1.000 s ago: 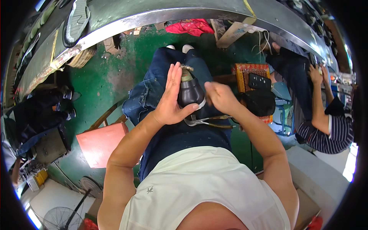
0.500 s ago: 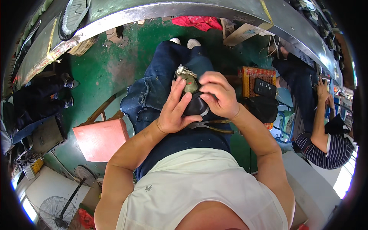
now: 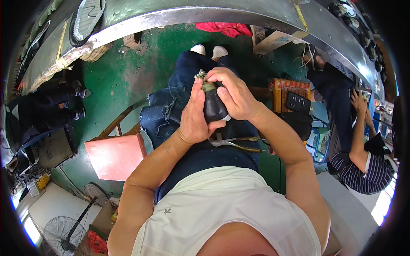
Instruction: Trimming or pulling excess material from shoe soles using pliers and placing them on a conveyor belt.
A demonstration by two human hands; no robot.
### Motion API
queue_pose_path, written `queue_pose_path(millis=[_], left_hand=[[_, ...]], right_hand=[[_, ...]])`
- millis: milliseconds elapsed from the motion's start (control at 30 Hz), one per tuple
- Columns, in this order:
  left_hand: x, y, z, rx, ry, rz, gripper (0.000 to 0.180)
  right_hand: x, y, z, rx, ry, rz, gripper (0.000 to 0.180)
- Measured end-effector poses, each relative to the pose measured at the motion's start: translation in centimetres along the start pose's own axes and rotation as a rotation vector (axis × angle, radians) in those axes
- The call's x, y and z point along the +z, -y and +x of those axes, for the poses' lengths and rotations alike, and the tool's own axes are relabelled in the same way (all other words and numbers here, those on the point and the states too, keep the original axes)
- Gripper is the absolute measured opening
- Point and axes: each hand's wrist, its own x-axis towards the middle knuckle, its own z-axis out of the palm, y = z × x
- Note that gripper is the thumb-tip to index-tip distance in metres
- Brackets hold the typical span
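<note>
Between your left grip [image 3: 194, 118], nearly flat, and your right grip [image 3: 237, 98], half-curled, sits a black, rounded, leather-looking shoe upper [image 3: 215, 106], held from both sides. You seem to be shaping it by hand; the next move calls for steady left-side support.

Shoe upper [image 3: 215, 109] — smooth, glossy, denim cloth [image 3: 161, 112] — matt

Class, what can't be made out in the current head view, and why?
In the head view:
Sides of the black shoe-like piece: covered by the left hand and right hand.
Pale-treaded sole: upper end cut off by the top edge.
Fan: bottom cut off by the lower edge.
Co-worker's hand: grip too small to tell.
</note>
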Motion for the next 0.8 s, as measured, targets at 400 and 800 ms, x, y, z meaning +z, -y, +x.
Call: queue_pose_path(millis=[400,800], left_hand=[[-3.0,0.9,3.7,0.066,0.34,0.093,0.113],[-0.7,2.5,3.7,-0.435,0.297,-0.137,0.102]], right_hand=[[-5.7,3.3,3.1,0.083,0.449,-0.256,0.095],[-4.4,3.0,2.1,0.137,0.133,-0.379,0.086]])
